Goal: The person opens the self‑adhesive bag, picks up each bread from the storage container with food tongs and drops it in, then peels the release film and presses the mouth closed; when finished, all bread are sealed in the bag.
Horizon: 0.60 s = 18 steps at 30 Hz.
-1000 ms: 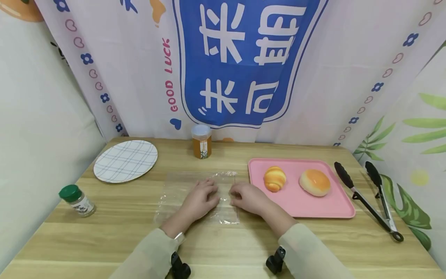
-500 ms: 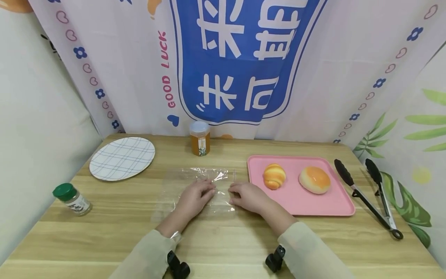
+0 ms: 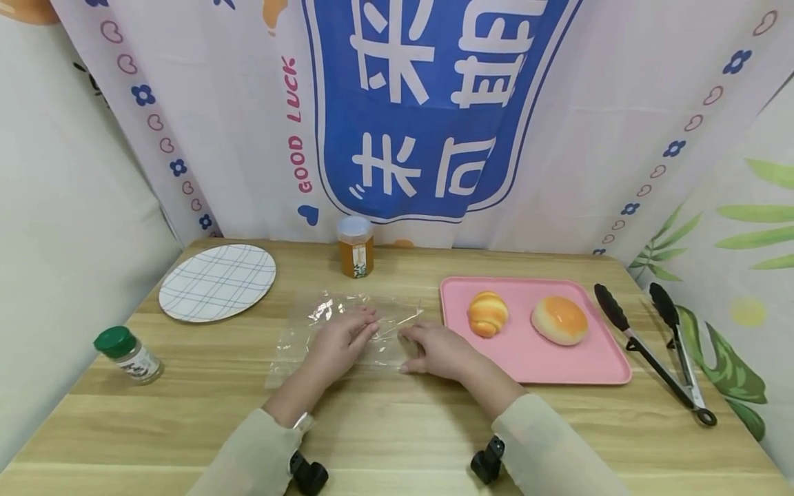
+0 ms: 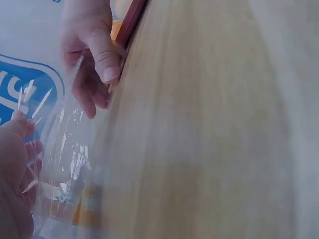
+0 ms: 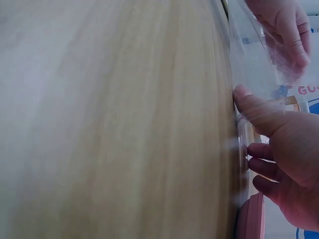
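A clear plastic bag (image 3: 310,351) lies partly lifted off the wooden table, crinkled and shiny. My left hand (image 3: 338,344) pinches its upper film between thumb and fingers; creases spread from that grip in the left wrist view. At the bag's right edge is my right hand (image 3: 440,351), its thumb spread apart from loosely bent fingers (image 5: 264,169). That thumb touches or lies very near the film in the right wrist view. To the right, a pink tray (image 3: 515,362) bears a striped bread roll (image 3: 488,314) and a round bun (image 3: 560,321).
Behind the bag stands a jar of amber contents (image 3: 356,248). A checked plate (image 3: 217,282) lies at the back left, with a green-capped shaker (image 3: 129,355) nearer the left edge. Black-tipped tongs (image 3: 657,365) lie spread right of the tray. A printed curtain (image 3: 248,138) hangs behind.
My left hand has moved slightly left and away from me, lifting and shifting the film. My right thumb has parted from its fingers. The head view has tilted a little.
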Tool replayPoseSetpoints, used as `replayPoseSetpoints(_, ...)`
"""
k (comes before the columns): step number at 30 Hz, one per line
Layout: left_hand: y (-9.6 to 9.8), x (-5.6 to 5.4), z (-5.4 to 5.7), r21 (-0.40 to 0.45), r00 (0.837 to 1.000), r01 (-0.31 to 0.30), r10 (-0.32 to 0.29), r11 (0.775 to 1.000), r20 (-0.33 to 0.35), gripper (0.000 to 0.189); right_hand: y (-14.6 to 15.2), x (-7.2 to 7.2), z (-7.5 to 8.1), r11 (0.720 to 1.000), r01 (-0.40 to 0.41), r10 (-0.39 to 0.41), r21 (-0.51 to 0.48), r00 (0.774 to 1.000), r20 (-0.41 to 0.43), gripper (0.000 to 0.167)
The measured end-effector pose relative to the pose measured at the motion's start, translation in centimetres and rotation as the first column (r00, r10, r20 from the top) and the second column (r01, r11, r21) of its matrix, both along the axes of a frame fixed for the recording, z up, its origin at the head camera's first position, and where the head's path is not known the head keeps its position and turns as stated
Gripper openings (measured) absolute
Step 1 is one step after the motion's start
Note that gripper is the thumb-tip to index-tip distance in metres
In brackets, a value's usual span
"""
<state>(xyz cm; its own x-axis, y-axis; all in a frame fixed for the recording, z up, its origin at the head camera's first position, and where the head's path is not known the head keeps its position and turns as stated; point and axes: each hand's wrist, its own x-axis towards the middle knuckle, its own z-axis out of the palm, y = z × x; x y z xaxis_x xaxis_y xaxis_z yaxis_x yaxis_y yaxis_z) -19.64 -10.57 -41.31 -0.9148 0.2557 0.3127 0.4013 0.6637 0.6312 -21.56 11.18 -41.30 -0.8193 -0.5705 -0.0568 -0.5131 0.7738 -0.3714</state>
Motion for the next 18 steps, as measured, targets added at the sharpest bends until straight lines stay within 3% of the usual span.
replayPoseSetpoints(7,0.1,0.5,0.6,-0.015,0.992,0.024,-0.026,1.000,-0.127,0.018,0.0,0.1,0.1,0.998,0.010,-0.010,0.056,1.000,-0.001,0.070)
replayPoseSetpoints(11,0.1,0.7,0.2,0.007,0.992,0.018,-0.017,1.000,-0.123,0.019,0.1,0.2,0.2,0.999,0.017,-0.017,0.041,1.000,-0.003,0.070)
replayPoseSetpoints(18,0.3,0.9,-1.1,0.088,0.993,-0.069,0.077,0.994,-0.095,0.020,1.1,0.9,1.3,0.993,0.077,-0.076,-0.089,0.997,0.015,0.061)
